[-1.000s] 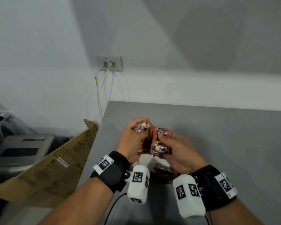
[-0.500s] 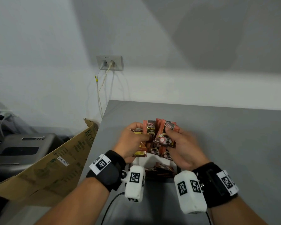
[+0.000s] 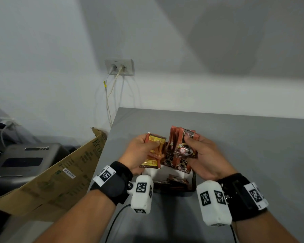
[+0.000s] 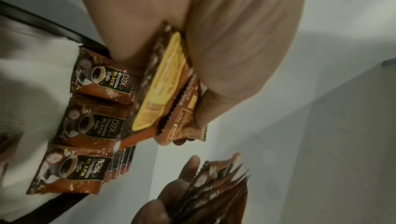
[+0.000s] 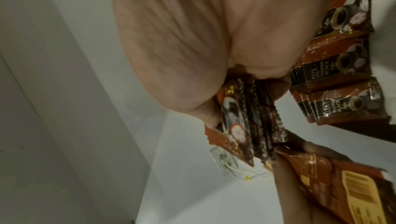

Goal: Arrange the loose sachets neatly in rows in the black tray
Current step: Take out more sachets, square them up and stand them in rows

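Left hand (image 3: 142,151) pinching a few sachets (image 3: 155,146) yellow backs up, long axis upright. Right hand (image 3: 203,155) clamping a thicker fanned bundle (image 3: 181,142) alongside. Black tray (image 3: 193,179) directly beneath both, partly filled, nearer the right.

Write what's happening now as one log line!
left hand holds yellow-backed sachets | right hand holds sachet bunch | above black tray

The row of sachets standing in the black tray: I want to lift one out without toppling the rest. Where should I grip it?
Probably pinch the front sachet by its top sealed edge, from above: the row stands upright, tightly overlapped, so only the tops are free.
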